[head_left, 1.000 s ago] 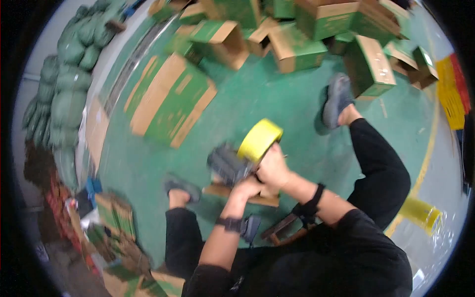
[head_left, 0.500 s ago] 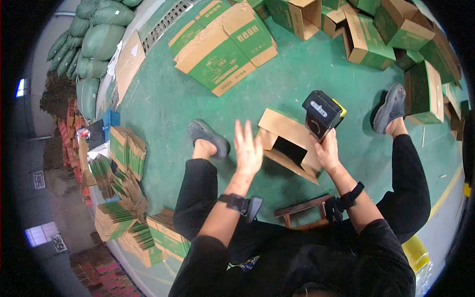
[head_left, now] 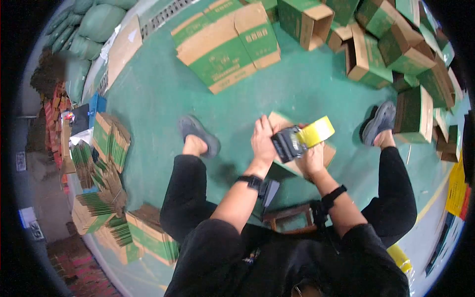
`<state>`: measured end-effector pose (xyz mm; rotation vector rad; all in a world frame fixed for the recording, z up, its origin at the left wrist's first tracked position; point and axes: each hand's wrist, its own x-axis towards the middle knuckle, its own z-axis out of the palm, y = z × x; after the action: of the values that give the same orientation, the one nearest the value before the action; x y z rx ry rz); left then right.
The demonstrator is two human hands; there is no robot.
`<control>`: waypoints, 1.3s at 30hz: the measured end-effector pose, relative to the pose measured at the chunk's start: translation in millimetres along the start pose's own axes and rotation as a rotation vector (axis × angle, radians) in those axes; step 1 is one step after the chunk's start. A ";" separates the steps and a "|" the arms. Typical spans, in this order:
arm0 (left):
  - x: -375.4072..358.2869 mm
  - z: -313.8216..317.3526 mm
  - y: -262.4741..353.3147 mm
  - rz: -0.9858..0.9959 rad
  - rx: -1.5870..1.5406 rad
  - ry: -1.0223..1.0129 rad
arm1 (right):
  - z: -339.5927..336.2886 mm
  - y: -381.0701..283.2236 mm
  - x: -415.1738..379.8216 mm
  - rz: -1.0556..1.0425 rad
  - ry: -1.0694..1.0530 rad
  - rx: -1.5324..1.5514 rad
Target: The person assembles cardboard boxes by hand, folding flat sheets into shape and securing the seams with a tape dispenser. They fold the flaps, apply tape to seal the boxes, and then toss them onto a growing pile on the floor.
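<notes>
A small cardboard box [head_left: 281, 122] is on the green floor between my feet, largely covered by my hands and the tool. My right hand [head_left: 312, 159] is closed around a black tape dispenser [head_left: 288, 143] with a yellow roll of tape [head_left: 317, 131] on its right side. The dispenser lies over the box. My left hand [head_left: 263, 139] is at the box's left side, against its edge and beside the dispenser, with the fingers close together.
Flattened green-and-brown cartons [head_left: 227, 49] lie stacked ahead. Opened boxes [head_left: 368, 59] are piled at the upper right. More folded cartons [head_left: 111, 143] stand at the left. A small wooden stool [head_left: 289, 214] is close to my body.
My left hand has moved from open in the air to the box's edge. My right hand has turned the dispenser and brought it left and down over the box. The box's open top is now covered.
</notes>
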<state>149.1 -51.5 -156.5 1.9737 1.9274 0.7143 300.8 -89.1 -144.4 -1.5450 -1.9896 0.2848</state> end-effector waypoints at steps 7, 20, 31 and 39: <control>-40.3 -22.1 -12.9 -0.413 -0.041 -0.321 | 13.8 38.3 -12.0 -0.078 -0.004 0.016; -79.6 -6.7 9.7 0.500 -0.084 -0.206 | -72.6 -27.0 68.4 -0.387 -0.505 -0.151; -89.4 -3.6 2.1 0.439 -0.122 -0.199 | 39.3 -139.3 180.9 0.008 -1.003 -0.056; -87.7 -2.9 2.3 0.302 -0.572 -0.050 | 124.3 -161.6 177.1 -0.107 -1.191 -0.535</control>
<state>151.2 -138.8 -165.6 1.8861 1.2128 1.1306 73.6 51.2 -104.5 -1.7529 -3.2552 0.8233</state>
